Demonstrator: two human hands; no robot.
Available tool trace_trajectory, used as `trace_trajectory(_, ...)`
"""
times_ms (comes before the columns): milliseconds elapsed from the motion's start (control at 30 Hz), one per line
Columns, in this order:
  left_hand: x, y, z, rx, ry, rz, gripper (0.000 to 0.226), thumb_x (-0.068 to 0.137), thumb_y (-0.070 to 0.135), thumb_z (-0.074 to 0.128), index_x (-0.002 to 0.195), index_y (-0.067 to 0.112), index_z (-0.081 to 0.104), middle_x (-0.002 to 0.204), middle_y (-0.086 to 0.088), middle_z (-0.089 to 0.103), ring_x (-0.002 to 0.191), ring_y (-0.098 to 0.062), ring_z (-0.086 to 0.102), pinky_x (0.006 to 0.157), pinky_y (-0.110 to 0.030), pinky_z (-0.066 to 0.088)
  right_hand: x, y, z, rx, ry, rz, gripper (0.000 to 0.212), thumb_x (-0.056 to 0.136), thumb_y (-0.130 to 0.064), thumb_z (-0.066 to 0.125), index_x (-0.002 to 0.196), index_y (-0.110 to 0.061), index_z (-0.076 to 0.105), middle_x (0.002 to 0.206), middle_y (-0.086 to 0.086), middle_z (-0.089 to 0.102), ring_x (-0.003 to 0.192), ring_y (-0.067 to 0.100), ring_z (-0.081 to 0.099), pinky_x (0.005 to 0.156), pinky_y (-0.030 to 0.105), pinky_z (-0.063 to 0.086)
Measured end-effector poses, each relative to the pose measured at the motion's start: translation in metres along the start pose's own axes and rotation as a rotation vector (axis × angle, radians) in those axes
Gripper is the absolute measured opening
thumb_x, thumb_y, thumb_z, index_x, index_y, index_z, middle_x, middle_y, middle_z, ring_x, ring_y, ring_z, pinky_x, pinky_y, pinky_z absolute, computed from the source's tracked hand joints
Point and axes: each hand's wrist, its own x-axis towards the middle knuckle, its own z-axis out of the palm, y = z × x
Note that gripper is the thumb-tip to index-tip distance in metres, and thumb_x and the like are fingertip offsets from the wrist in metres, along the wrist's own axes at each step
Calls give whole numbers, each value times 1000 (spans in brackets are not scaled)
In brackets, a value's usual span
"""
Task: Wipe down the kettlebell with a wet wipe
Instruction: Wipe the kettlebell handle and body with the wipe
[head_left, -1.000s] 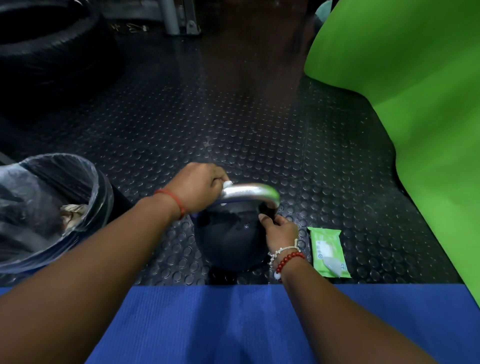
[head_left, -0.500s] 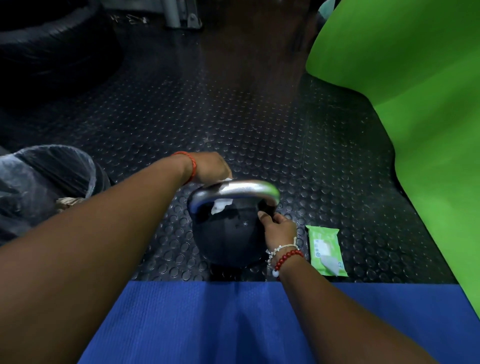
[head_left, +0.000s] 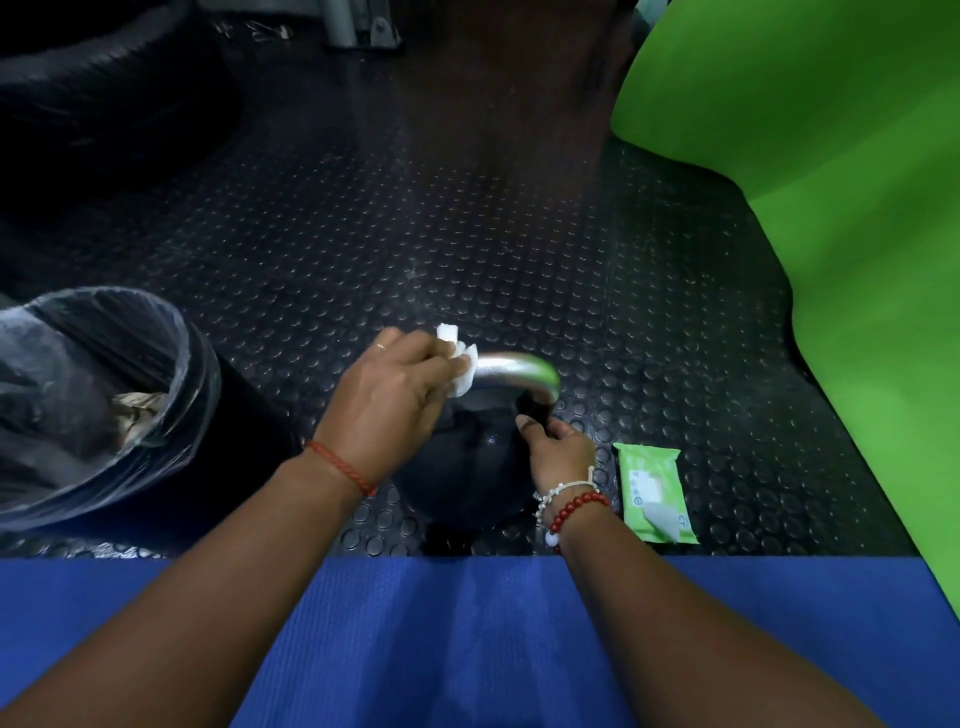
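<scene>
Seen from my head, looking down: my left grip is closed round a crumpled white wet wipe. Its fingers are curled over the wipe and press it onto the left end of the silver handle. Bits of wipe stick out above and beside the fingers.

The kettlebell stands upright on the studded floor, directly under my left grip and between my two wrists. Its black body shows below the handle.

My right grip clasps the kettlebell where the right end of the handle meets the body. The thumb lies on the black surface, and the fingers wrap round the far side out of sight.

A red thread circles my left wrist, and red and white beads circle my right.

Just to the right of my right grip a green packet of wipes lies flat on the floor, not touching it. Well to the left of my left grip stands a bin lined with clear plastic, with crumpled paper inside. A blue mat runs under both forearms, nearer to me than the kettlebell. A large green shape fills the space beyond and to the right of my right grip.
</scene>
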Motion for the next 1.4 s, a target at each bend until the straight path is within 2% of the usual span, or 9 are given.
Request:
trace_trajectory(200,7,-2,-1,34,26,0,18,90,23,59,89,11,72,86,-2,65,72,-24,53,55,-35,51,0,0,1,25,6,19,10,80,-30,71,80,-21,68,75,0,69,78,22,67,79,32,54)
trace_trajectory(333,4,6,-1,40,9,50,7,81,8,70,88,9,72,86,-3,65,73,-25,53,54,-34,50,0,0,1,26,2,25,10,81,-29,71,80,-20,68,74,0,69,77,22,67,80,34,55)
trace_trajectory(533,3,11,2,31,50,17,6,81,7,69,86,7,72,86,-3,66,73,-26,55,54,-34,52,0,-2,0,29,-2,38,14,82,-29,71,89,-16,70,77,1,69,76,19,65,74,26,51)
trace_trajectory(733,4,5,0,5,70,-53,9,82,8,63,85,6,72,87,-4,67,76,-26,57,61,-37,53,1,0,2,36,2,43,20,81,-29,71,93,-13,71,81,4,71,78,22,67,77,30,54)
trace_trajectory(867,-1,11,0,7,32,46,8,82,11,67,84,6,73,90,-3,68,76,-25,58,64,-30,53,1,-1,2,29,14,28,20,81,-28,71,92,-10,71,79,7,70,77,24,67,75,31,54)
trace_trajectory(967,8,5,-1,-1,50,-20,16,85,22,63,82,8,71,86,-2,67,73,-24,56,63,-31,52,0,-2,2,24,11,43,22,81,-29,71,93,-10,71,82,7,71,79,24,67,78,33,55)
trace_trajectory(1100,5,11,1,-3,10,-36,3,81,5,70,81,7,68,81,-4,64,70,-27,53,58,-36,51,1,-1,3,18,17,44,24,80,-30,71,93,-10,72,83,8,72,79,24,67,81,36,55)
trace_trajectory(1233,14,8,-1,-10,48,-116,6,85,9,65,86,10,71,80,-2,65,71,-26,54,59,-36,51,1,-2,2,30,12,51,25,80,-30,71,94,-10,71,83,7,72,79,24,68,82,37,55)
trace_trajectory(1400,4,15,1,7,-22,7,13,85,5,64,94,7,73,94,-3,68,75,-27,54,58,-34,52,0,-2,3,42,8,55,25,80,-30,72,94,-10,71,84,7,72,80,24,68,81,38,56)
